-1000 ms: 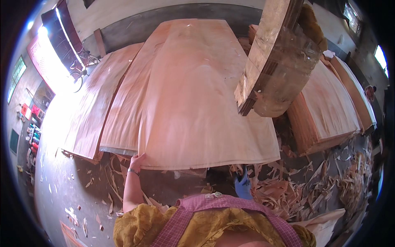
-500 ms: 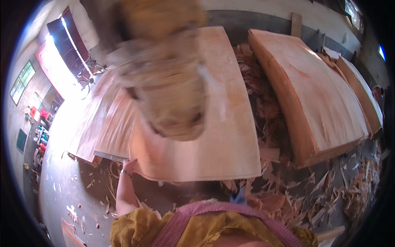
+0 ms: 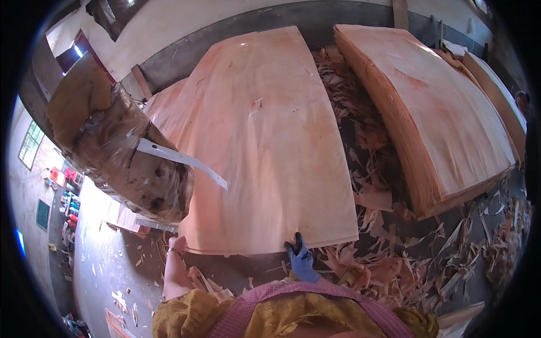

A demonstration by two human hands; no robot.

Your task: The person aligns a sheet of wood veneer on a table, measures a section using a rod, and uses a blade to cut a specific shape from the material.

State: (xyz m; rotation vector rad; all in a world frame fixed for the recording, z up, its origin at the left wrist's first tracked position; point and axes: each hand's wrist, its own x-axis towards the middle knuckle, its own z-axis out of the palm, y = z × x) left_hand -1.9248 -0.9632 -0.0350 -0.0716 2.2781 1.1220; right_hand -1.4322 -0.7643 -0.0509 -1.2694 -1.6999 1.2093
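Note:
A large thin sheet of pale reddish wood veneer (image 3: 265, 141) lies on top of a stack in front of me. My bare left hand (image 3: 176, 245) grips its near left corner. My right hand (image 3: 298, 256), in a blue and black glove, grips the near edge toward the right. A brown wrapped bundle with a white strip (image 3: 121, 152) hangs close to the camera at the left, covering part of the sheet's left side.
A second tall stack of veneer (image 3: 434, 112) stands to the right, with another (image 3: 501, 96) beyond it. Torn veneer scraps (image 3: 383, 265) litter the dark floor between and in front of the stacks. A grey and white wall (image 3: 225, 28) runs along the back.
The view has swung right, so the brown bundle passed from the upper right across the middle to the left. Both hands stay on the sheet's near edge.

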